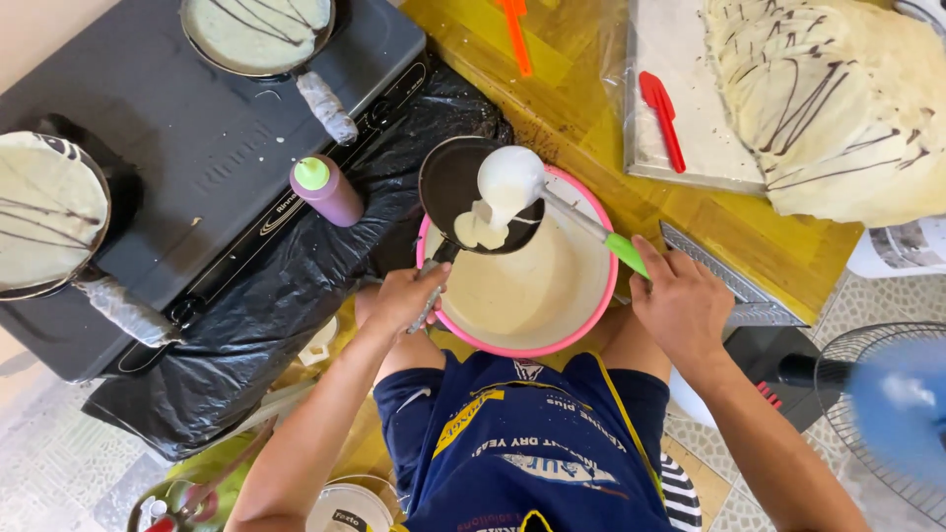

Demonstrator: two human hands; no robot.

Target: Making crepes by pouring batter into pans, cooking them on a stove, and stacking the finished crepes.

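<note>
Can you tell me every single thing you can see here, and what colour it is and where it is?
small pan: 1, black, held over the bowl, batter running into it
ladle: 1, green handle, full of white batter, tipped over the small pan
bowl: 1, pink rim, pale batter inside, in front of the person
stove: 1, dark grey, left
pans on stove: 2, pale crepes with dark lines inside
squeeze bottle: 1, purple with green cap, by the stove
plastic sheet: 1, black, under the stove
spatulas: 2, one red on the tray, one orange at top
crepe pile: 1, pale with dark stripes, top right
fan: 1, blue blades, right
left hand: 1, grips the pan handle
right hand: 1, grips the ladle handle
</note>
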